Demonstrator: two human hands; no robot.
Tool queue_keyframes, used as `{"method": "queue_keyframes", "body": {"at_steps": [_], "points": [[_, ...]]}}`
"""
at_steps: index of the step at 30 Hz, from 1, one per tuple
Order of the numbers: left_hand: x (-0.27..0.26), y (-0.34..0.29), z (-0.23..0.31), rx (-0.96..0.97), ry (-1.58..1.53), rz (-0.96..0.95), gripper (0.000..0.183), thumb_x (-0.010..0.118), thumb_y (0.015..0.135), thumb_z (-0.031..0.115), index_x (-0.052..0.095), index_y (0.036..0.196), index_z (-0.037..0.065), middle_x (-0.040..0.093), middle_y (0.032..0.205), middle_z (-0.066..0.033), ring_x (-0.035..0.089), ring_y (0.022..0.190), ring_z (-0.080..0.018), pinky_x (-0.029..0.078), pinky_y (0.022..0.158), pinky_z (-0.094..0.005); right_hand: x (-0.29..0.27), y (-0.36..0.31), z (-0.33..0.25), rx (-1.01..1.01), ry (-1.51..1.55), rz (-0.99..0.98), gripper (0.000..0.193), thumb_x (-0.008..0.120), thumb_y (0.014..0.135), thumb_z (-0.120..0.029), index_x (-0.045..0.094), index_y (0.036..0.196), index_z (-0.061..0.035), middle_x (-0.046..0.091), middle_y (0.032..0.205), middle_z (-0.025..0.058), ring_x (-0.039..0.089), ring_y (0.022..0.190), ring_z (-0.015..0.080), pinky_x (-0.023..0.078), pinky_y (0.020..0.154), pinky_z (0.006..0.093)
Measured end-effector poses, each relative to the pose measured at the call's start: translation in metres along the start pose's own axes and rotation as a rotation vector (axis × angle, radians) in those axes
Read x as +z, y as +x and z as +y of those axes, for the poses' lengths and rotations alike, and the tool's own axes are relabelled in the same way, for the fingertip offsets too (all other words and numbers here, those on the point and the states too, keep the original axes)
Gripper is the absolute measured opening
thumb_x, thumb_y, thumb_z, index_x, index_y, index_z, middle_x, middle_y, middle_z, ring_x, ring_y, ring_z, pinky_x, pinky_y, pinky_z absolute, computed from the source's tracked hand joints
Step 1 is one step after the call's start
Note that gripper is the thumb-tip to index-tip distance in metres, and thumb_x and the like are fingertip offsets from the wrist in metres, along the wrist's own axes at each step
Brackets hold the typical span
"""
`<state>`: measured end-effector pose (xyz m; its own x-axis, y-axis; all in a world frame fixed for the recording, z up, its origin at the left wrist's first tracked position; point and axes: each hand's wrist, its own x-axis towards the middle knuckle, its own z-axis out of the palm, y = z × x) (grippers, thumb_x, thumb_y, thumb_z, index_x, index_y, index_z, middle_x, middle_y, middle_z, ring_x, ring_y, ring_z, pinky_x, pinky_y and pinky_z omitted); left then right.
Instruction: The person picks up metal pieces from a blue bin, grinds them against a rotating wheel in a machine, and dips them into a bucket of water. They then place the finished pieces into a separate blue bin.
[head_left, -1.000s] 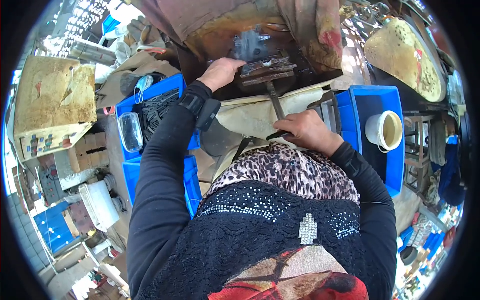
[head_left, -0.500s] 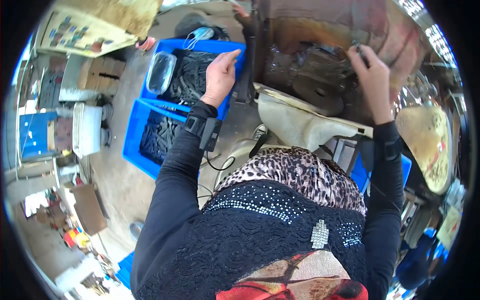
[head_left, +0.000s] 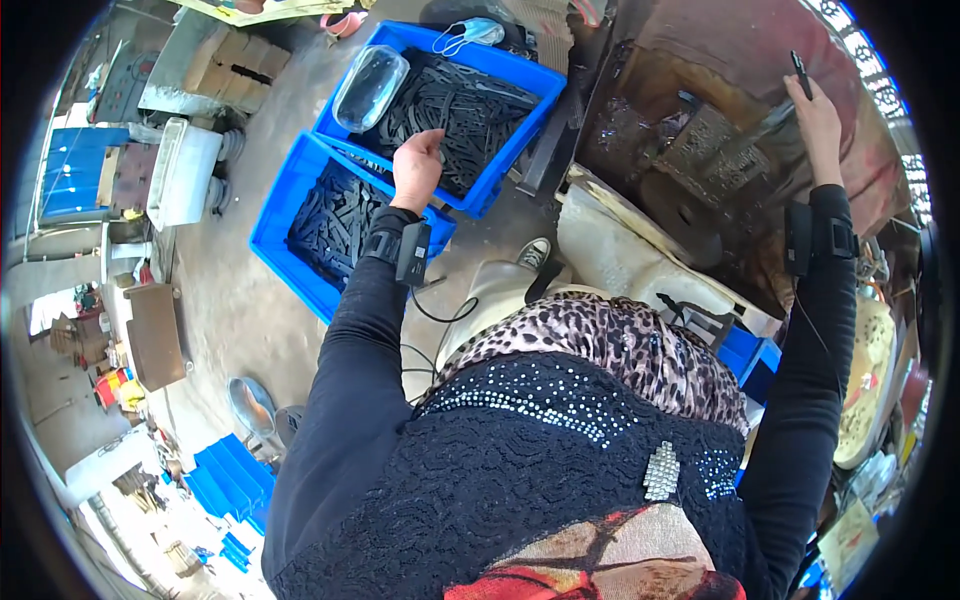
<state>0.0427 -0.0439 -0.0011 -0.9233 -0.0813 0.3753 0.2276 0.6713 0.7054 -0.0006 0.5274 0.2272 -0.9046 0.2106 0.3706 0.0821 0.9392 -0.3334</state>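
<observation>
My right hand (head_left: 818, 125) is closed on a short, narrow dark strip (head_left: 801, 75) that sticks up past its fingers, at the right of a wet brown machine basin (head_left: 625, 75). My left hand (head_left: 416, 175) is over the near edge of the far blue crate (head_left: 553, 88), its fingers curled together; whether anything is between them is hidden. Many loose dark flat strips (head_left: 470, 110) fill that crate. More such strips (head_left: 330, 225) lie in the near blue crate (head_left: 280, 232).
A clear plastic tub (head_left: 371, 88) and a blue face mask (head_left: 478, 32) rest on the far crate. Inside the basin are a dark round wheel (head_left: 680, 215) and a wet block (head_left: 712, 150). A pale padded cover (head_left: 615, 235) hangs over the basin's front. A cable runs from my left wrist.
The view has shifted, showing more of the crates. My right hand has moved right, away from the middle of the basin, with the strip. My left hand has come nearer the crates' shared edge.
</observation>
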Motion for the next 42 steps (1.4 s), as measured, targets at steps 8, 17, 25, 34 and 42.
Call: {"method": "queue_keyframes", "body": {"at_steps": [8,17,25,34,42], "points": [[0.002,0.026,-0.036,-0.057,0.107,-0.048,0.019,0.06,0.084,0.007,0.072,0.099,0.007,0.07,0.091,-0.0169,0.068,0.085,-0.0341,0.054,0.075,-0.0397,-0.021,-0.018,-0.02,0.062,-0.005,0.013,0.043,0.059,0.092,-0.043,0.066,0.114,-0.0069,0.068,0.092,0.0158,0.065,0.089,0.0256,0.046,0.079,0.033],[0.024,0.046,-0.061,-0.11,0.196,-0.276,0.026,0.057,0.082,0.006,0.071,0.104,0.009,0.069,0.097,-0.0181,0.067,0.09,-0.0345,0.054,0.079,-0.0417,0.019,-0.186,-0.001,0.145,0.041,-0.057,0.034,0.061,0.093,-0.03,0.064,0.112,-0.0018,0.067,0.098,0.0225,0.066,0.094,0.0351,0.049,0.084,0.0374],[0.074,0.074,-0.031,0.239,0.357,-0.426,0.024,0.055,0.084,0.01,0.069,0.103,0.009,0.067,0.098,-0.0153,0.064,0.094,-0.0352,0.053,0.081,-0.0434,0.05,-0.269,-0.03,0.267,-0.043,-0.143,0.028,0.059,0.093,-0.025,0.065,0.108,-0.0026,0.068,0.1,0.0198,0.065,0.094,0.0369,0.05,0.082,0.0414],[0.125,0.059,-0.01,0.399,0.591,-0.527,0.028,0.055,0.085,0.014,0.066,0.111,0.015,0.061,0.115,-0.011,0.057,0.106,-0.0343,0.05,0.088,-0.0438,0.058,-0.288,-0.032,0.241,-0.122,-0.047,0.026,0.059,0.092,-0.024,0.066,0.107,-0.0036,0.067,0.101,0.0187,0.064,0.092,0.0379,0.051,0.08,0.0417],[0.077,0.029,-0.023,0.647,0.4,-0.582,0.037,0.055,0.085,0.014,0.062,0.122,0.012,0.055,0.132,-0.0113,0.05,0.122,-0.0354,0.048,0.097,-0.0424,0.056,-0.287,-0.033,0.25,-0.111,-0.059,0.025,0.058,0.093,-0.023,0.066,0.105,-0.0025,0.067,0.1,0.0194,0.064,0.09,0.0382,0.051,0.079,0.0411]]}}
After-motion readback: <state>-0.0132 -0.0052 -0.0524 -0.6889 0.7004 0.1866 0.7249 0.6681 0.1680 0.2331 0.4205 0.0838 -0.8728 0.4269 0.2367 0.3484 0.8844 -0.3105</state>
